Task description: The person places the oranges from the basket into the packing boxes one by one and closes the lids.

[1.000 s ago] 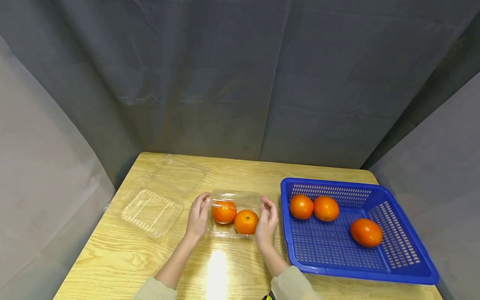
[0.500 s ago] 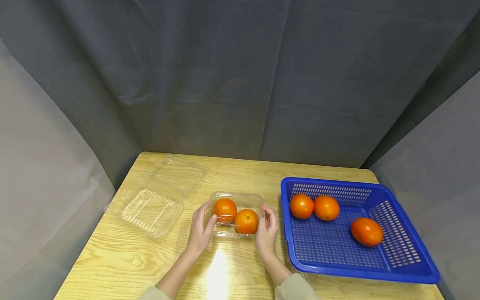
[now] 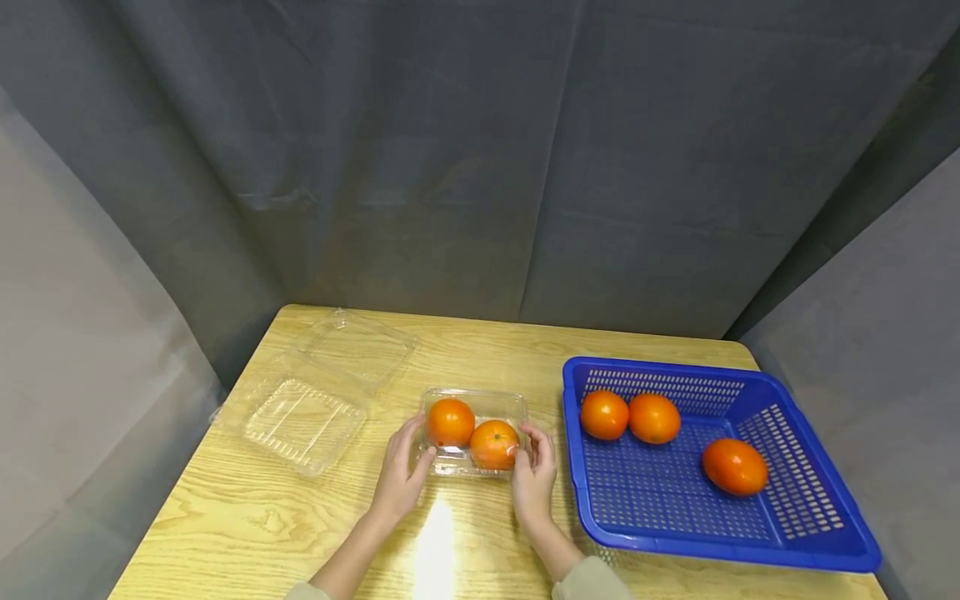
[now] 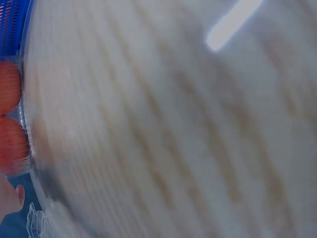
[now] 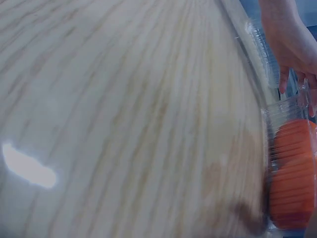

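1. On the pale wooden table (image 3: pixel 247 517), midway along its front half, sits a small clear plastic clamshell box (image 3: pixel 472 433) with two round oranges (image 3: pixel 450 422) side by side inside it.
2. The left hand (image 3: pixel 400 471) holds the box at its left front corner, thumb hooked against the near wall and fingers curled round the side.
3. The right hand (image 3: pixel 534 475) holds the right front corner in the same way, fingers bent round the plastic.
4. The box's lid seems to be down over the fruit, yet the clear plastic makes it hard to tell whether it is snapped shut; both wrist views are blurred and show only wood grain and orange behind ribbed plastic.
5. Judging from this, two oranges are packed and closing is under way or just finished.
6. A second clear plastic clamshell box (image 3: pixel 303 423) lies open and unfilled near the table's left edge, its lid (image 3: pixel 356 346) towards the far left corner.
7. A blue perforated plastic basket (image 3: pixel 817 533) at the right edge holds three more oranges (image 3: pixel 654 417), so more packing appears to be left.
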`<action>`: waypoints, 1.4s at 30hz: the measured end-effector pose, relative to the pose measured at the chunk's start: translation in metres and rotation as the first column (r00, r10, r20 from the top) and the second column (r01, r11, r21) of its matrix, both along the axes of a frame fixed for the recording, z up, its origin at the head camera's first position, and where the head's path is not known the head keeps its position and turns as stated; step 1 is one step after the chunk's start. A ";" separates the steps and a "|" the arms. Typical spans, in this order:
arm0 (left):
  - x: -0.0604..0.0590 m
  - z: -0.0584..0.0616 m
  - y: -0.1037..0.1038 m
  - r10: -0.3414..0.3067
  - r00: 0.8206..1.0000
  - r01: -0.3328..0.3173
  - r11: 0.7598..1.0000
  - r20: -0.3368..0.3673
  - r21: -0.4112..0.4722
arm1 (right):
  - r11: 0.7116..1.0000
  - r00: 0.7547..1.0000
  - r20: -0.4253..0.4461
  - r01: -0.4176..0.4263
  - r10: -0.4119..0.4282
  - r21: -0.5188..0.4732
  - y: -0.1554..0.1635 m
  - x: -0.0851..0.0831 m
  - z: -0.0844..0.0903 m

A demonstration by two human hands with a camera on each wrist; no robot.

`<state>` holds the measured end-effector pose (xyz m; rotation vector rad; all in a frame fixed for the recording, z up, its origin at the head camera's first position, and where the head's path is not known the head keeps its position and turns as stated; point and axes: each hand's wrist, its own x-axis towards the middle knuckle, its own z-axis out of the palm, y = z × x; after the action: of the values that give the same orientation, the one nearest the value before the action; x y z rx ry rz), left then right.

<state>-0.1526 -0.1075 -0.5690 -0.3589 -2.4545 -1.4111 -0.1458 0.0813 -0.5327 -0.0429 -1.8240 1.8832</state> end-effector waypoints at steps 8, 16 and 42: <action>0.004 -0.002 -0.001 -0.035 0.999 0.034 0.995 0.012 0.090 | 0.998 1.000 -0.019 -0.008 0.009 0.064 0.008 -0.002 -0.018; 0.004 -0.005 -0.005 -0.038 0.999 0.034 0.992 0.029 0.118 | 0.995 0.994 -0.059 -0.088 0.091 0.049 0.018 -0.001 -0.035; 0.006 0.005 -0.006 0.011 0.896 -0.128 0.964 0.444 0.235 | 0.979 0.888 0.411 -0.195 0.205 -0.066 0.029 0.010 -0.038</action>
<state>-0.1468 -0.1130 -0.5644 0.1255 -2.5280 -1.9272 -0.1359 0.1108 -0.5710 -0.2970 -2.1560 2.1673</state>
